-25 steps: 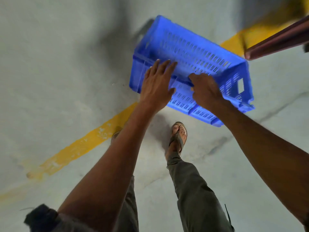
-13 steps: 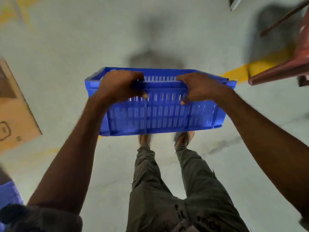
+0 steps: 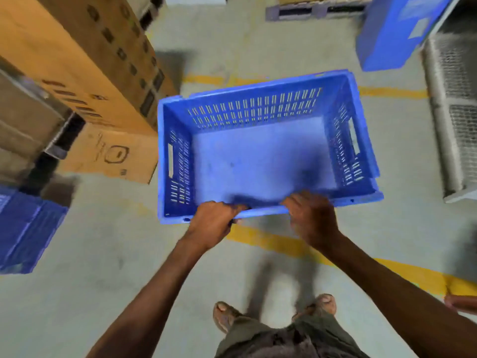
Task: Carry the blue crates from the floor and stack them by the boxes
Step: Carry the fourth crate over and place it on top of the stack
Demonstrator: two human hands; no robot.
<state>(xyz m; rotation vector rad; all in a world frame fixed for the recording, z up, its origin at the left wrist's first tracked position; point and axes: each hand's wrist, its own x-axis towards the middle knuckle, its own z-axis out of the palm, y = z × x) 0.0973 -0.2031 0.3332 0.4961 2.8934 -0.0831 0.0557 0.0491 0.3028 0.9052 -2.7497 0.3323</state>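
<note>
An empty blue slotted crate [image 3: 258, 156] is held upright in the air in front of me, its open top facing the camera. My left hand [image 3: 214, 222] grips the near rim at the left of centre. My right hand [image 3: 309, 215] grips the same rim further right. Large cardboard boxes [image 3: 85, 73] stand just left of the crate. Another blue crate [image 3: 23, 228] sits on the floor at the left edge, below the boxes.
A tall blue container [image 3: 392, 29] stands at the upper right beside a grey mesh panel [image 3: 456, 99]. A pallet [image 3: 315, 9] lies at the top. Yellow floor lines [image 3: 284, 244] cross under the crate. My feet [image 3: 224, 316] are on grey concrete.
I have lifted the crate off the floor and turned with it. It went from tilted on its side to upright and open-topped, and the cardboard boxes have come into view on the left.
</note>
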